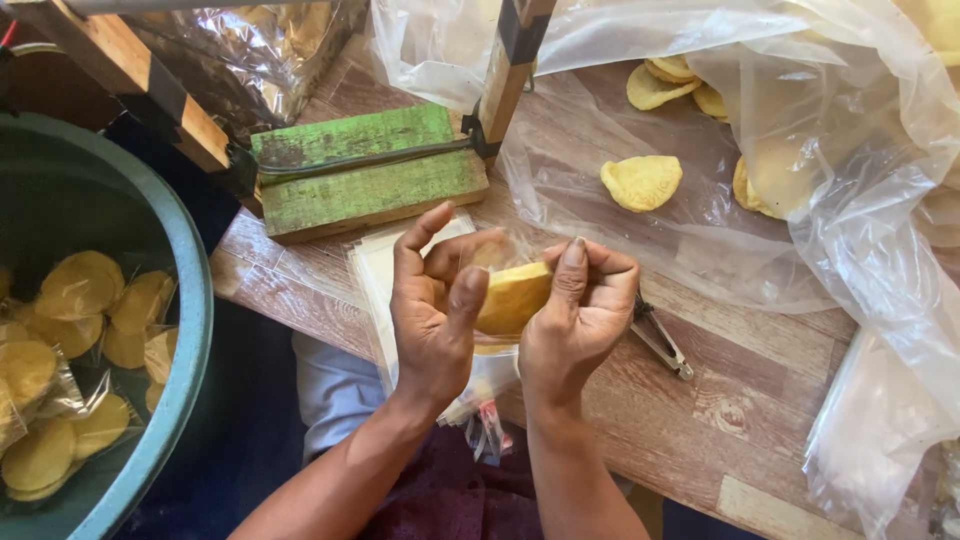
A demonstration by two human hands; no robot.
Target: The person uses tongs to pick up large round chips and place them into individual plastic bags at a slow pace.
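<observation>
Both hands close on 1 stack of yellow crackers (pixel 512 297) over the near edge of the wooden table (pixel 740 400), left hand (pixel 435 310) with fingers half spread, right hand (pixel 580 310) curled tight. Bare wood lies to the right, past the metal tongs (pixel 660 340). The small clear bags (pixel 375 265) beneath are partly hidden, and the green tub (pixel 190 330) at left is cut off.
</observation>
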